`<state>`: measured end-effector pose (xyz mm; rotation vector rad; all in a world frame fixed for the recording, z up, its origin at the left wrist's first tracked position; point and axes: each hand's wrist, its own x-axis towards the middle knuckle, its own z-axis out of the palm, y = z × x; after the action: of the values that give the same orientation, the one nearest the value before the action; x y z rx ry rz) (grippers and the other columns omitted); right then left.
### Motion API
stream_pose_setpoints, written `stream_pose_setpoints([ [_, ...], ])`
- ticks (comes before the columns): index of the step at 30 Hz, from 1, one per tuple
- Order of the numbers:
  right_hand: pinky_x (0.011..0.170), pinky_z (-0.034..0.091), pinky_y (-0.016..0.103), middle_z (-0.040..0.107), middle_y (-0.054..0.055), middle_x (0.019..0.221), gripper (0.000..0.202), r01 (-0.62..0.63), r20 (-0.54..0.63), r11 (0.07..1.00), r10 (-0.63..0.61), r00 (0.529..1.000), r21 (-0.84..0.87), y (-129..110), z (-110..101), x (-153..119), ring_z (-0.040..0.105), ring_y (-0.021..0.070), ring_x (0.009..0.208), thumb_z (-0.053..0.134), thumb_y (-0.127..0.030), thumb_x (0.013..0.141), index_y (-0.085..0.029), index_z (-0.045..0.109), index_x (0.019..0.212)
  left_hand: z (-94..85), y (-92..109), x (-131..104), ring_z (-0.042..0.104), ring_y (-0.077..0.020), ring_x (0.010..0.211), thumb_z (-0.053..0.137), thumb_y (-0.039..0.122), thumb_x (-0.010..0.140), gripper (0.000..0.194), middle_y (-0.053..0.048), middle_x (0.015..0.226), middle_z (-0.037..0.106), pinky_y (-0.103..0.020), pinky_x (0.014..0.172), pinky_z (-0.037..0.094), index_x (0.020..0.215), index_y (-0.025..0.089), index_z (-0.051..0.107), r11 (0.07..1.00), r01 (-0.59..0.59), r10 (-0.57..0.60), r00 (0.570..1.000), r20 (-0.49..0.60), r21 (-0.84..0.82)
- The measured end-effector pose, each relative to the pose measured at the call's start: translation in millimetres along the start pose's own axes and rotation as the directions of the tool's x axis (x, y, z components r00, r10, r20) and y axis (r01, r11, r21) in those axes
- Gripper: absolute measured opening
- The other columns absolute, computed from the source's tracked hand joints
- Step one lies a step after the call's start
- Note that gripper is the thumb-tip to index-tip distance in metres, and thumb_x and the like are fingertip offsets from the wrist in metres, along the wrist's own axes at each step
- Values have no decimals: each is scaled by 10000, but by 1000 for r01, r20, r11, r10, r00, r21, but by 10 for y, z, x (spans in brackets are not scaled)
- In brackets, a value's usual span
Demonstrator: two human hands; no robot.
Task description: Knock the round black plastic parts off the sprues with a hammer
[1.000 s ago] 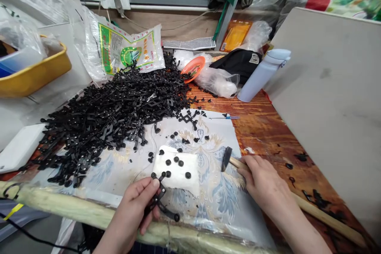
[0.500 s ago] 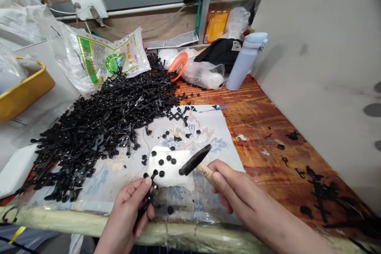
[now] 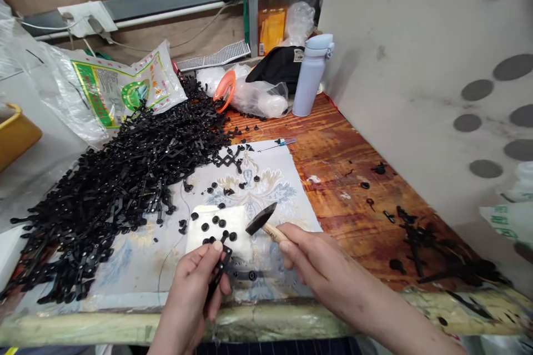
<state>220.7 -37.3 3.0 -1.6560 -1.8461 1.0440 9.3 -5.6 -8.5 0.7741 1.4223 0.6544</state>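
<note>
Pinched in my left hand (image 3: 199, 277) is a black linked part (image 3: 222, 266), its upper end over the front of a white pad (image 3: 241, 219). Several small round black pieces (image 3: 205, 227) lie on that pad. My right hand (image 3: 303, 249) is wrapped round the wooden handle of a small hammer (image 3: 261, 218). The dark hammer head is raised a little above the pad's right edge, apart from the black part. A large heap of black linked parts (image 3: 137, 166) covers the left of the patterned cloth (image 3: 287, 177).
A light blue bottle (image 3: 308, 77) stands at the back beside a black bag (image 3: 277, 69) and an orange dish (image 3: 225, 90). A pen (image 3: 277, 146) lies at the cloth's back edge. Dark scraps (image 3: 416, 244) are on the wooden table (image 3: 345, 177) at right.
The camera view has turned to the right, so the scene sits further left. My left hand has moved the black part to the pad's front edge, and the hammer remains raised.
</note>
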Motion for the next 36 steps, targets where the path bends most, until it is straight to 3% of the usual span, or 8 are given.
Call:
stream_pose_setpoints([
  [14,618,422,288,644,38,739,214,102,-137,989,-116,984,-105,46,-2,41,607,182,678,366,-190,943,-203,571,1002,37,-37,8,289,-16,205,661,527,711,392,2,384,591,-152,319,74,628,168,529,1000,16,-15,1000,-12,8],
  [19,617,424,289,653,40,735,245,114,-148,985,-132,980,-129,75,15,38,615,186,680,370,-191,941,-205,582,1062,38,-11,10,292,-17,200,692,554,657,424,0,375,585,-143,304,83,615,168,520,999,24,-24,1000,-10,39],
  [31,654,436,313,690,75,884,280,251,19,907,-260,966,-339,-186,59,193,652,209,754,351,-186,960,-186,524,1180,58,-65,18,252,-16,224,632,613,706,454,39,342,516,-136,291,90,637,177,526,994,4,2,999,-51,105],
  [36,694,473,311,688,101,994,327,347,-109,900,-385,916,-262,-179,52,145,652,205,856,299,-208,978,-177,464,1259,64,-97,18,228,-14,244,626,573,734,419,57,357,498,-149,294,78,623,183,522,997,8,-2,997,-72,80],
])
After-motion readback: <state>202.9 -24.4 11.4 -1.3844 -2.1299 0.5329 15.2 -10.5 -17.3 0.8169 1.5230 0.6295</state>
